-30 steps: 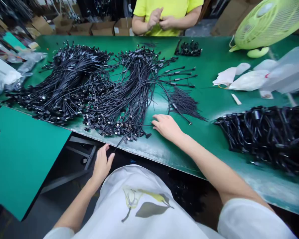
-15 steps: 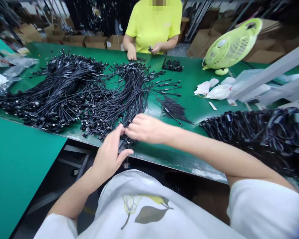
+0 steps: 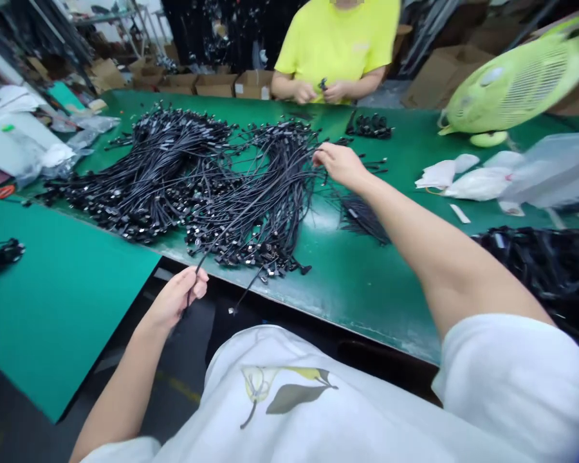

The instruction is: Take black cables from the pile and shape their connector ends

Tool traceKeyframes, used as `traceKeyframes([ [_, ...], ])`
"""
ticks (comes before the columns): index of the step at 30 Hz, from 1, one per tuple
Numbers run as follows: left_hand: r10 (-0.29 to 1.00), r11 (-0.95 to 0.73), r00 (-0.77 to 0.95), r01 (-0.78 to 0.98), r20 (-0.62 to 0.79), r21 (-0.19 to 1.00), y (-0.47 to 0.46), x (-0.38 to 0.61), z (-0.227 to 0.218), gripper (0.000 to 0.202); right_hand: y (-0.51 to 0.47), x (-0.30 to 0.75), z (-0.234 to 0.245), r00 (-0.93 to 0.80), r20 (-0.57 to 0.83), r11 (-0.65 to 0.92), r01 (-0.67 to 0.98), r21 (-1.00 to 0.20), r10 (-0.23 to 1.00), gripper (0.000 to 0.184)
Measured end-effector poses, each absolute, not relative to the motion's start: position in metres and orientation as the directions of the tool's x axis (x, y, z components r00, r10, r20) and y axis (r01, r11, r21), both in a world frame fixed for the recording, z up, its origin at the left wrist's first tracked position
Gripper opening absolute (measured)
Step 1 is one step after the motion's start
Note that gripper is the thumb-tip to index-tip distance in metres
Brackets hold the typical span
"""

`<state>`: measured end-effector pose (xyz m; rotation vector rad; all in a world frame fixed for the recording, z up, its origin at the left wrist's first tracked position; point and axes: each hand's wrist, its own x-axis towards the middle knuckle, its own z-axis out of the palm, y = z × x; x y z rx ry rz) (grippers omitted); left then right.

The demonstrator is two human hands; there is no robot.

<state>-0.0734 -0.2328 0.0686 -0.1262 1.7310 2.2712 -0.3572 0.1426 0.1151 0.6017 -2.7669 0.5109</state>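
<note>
A single black cable (image 3: 231, 224) stretches slantwise over the heap between my two hands. My left hand (image 3: 178, 294), fingers closed round it, is at the table's near edge, and a short tail of cable hangs below the fist. Farther out and to the right, my right hand (image 3: 341, 164) pinches the cable's far part; its fingertips partly hide the end. Beneath the stretched cable lies a bundle of black cables (image 3: 282, 206) with small connectors at both ends. One loose cable end (image 3: 244, 297) droops over the edge between my hands.
A larger cable pile (image 3: 159, 161) lies to the left. Short black cables (image 3: 364, 218) and a dark cable heap (image 3: 540, 263) are on the right. A green fan (image 3: 516, 83) stands near white bags (image 3: 477, 181). Across the table, a person in yellow (image 3: 335, 48) handles a small black part.
My hands were together over the near connectors; now they are far apart with a cable between them. The right went forward, the left back toward me. The view shifted left.
</note>
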Motion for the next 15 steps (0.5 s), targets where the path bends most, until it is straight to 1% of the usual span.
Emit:
traceKeyframes([
  [2, 0.158, -0.325, -0.961, -0.268, -0.227, 0.907, -0.241, -0.069, 0.070, 0.028, 0.135, -0.356, 0.112, -0.870, 0.362, 0.827, -0.455, -0.330, -0.334, 0.047],
  [3, 0.135, -0.375, -0.968, -0.247, -0.211, 0.893, -0.242, -0.068, 0.072, 0.028, 0.129, -0.353, 0.109, -0.859, 0.393, 0.814, -0.468, -0.344, -0.329, 0.050],
  [5, 0.039, -0.445, -0.986, -0.164, -0.164, 0.880, -0.242, -0.072, 0.075, 0.028, 0.118, -0.339, 0.104, -0.828, 0.437, 0.802, -0.507, -0.315, -0.352, 0.048],
  [6, -0.018, -0.440, -0.990, -0.118, -0.140, 0.890, -0.241, -0.075, 0.077, 0.028, 0.111, -0.325, 0.101, -0.808, 0.426, 0.797, -0.543, -0.266, -0.408, 0.043],
  [7, -0.076, -0.396, -0.991, -0.069, -0.107, 0.916, -0.237, -0.079, 0.078, 0.028, 0.105, -0.306, 0.099, -0.783, 0.387, 0.781, -0.589, -0.208, -0.487, 0.038],
  [8, -0.128, -0.304, -0.990, -0.019, -0.061, 0.952, -0.232, -0.083, 0.078, 0.027, 0.098, -0.282, 0.098, -0.749, 0.325, 0.754, -0.642, -0.141, -0.577, 0.036],
  [9, -0.166, -0.165, -0.986, 0.033, 0.005, 0.986, -0.225, -0.087, 0.078, 0.027, 0.090, -0.255, 0.098, -0.692, 0.223, 0.691, -0.717, -0.095, -0.687, 0.034],
  [10, -0.174, 0.005, -0.981, 0.088, 0.088, 0.996, -0.215, -0.090, 0.077, 0.027, 0.083, -0.225, 0.099, -0.648, 0.179, 0.643, -0.760, -0.092, -0.740, 0.034],
  [11, -0.142, 0.177, -0.974, 0.148, 0.174, 0.973, -0.204, -0.092, 0.075, 0.028, 0.074, -0.196, 0.102, -0.601, 0.138, 0.593, -0.799, -0.100, -0.787, 0.030],
  [12, -0.072, 0.316, -0.968, 0.208, 0.241, 0.926, -0.192, -0.093, 0.073, 0.030, 0.066, -0.171, 0.108, -0.522, 0.071, 0.510, -0.849, -0.135, -0.850, 0.025],
  [13, 0.031, 0.397, -0.964, 0.254, 0.264, 0.882, -0.180, -0.093, 0.070, 0.031, 0.058, -0.152, 0.114, -0.497, 0.061, 0.483, -0.861, -0.158, -0.866, 0.022],
  [14, 0.140, 0.415, -0.961, 0.276, 0.238, 0.867, -0.169, -0.091, 0.068, 0.033, 0.053, -0.141, 0.121, -0.504, 0.068, 0.489, -0.857, -0.160, -0.861, 0.020],
  [15, 0.234, 0.383, -0.954, 0.265, 0.185, 0.885, -0.160, -0.090, 0.065, 0.035, 0.051, -0.137, 0.128, -0.533, 0.085, 0.518, -0.842, -0.148, -0.842, 0.020],
])
